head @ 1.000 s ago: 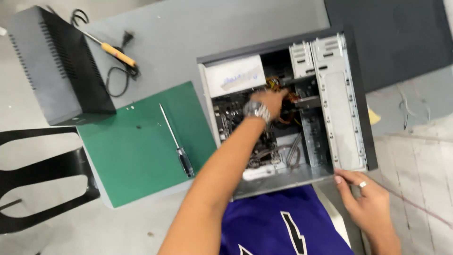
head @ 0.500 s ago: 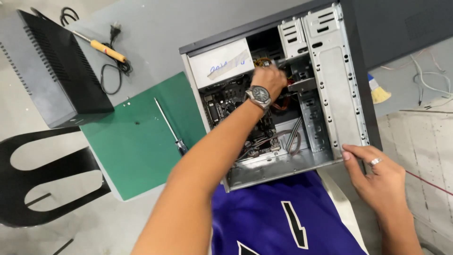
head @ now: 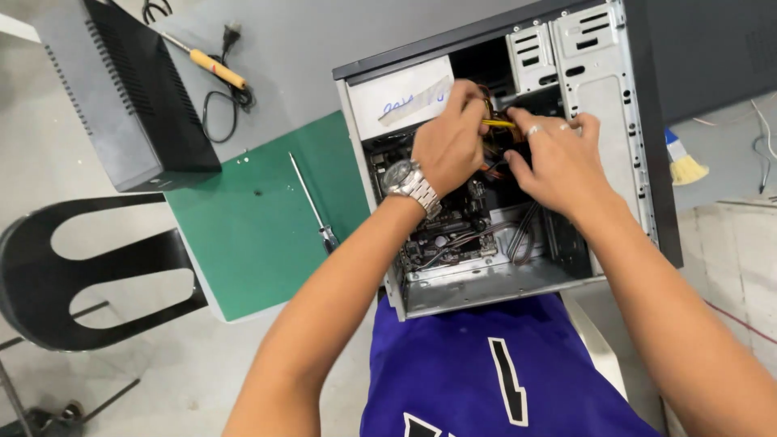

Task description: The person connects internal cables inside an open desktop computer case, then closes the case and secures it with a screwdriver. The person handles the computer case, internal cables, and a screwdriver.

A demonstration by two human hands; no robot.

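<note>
Joining the left hand (head: 449, 142) inside the open computer case (head: 603, 97), the right hand (head: 558, 158) is now pinching the wire bundle (head: 498, 124) at twelve o'clock. Both hands are closing on it, so the work is becoming two-handed.

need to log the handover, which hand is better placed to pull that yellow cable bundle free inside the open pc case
Probably the left hand: its fingertips already pinch the yellow cable bundle. The right hand sits beside it, only touching the wires.
</note>
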